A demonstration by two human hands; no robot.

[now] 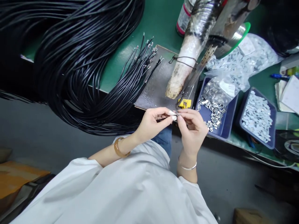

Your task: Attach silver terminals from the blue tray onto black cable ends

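Note:
My left hand (pixel 153 123) pinches the end of a thin black cable (pixel 163 118) at the table's front edge. My right hand (pixel 192 127) meets it, fingers pinched on a small metal clip (pixel 178 115) at the cable's tip. A large bundle of black cables (pixel 81 68) hangs over the table on the left, its stripped ends (pixel 146 53) fanned over a dark work board (pixel 156 87). Just beyond my fingers sits a small yellow fixture (pixel 184 103) under a tape-wrapped tool (pixel 187 65).
A blue tray (pixel 227 124) of loose metal clips stands right of my hands, a second blue tray (pixel 272 124) of pale parts beyond it. Plastic bags of parts (pixel 245 59), a bottle (pixel 184 17), papers (pixel 288 93) and a pen (pixel 279 76) lie on the green table (pixel 161 21).

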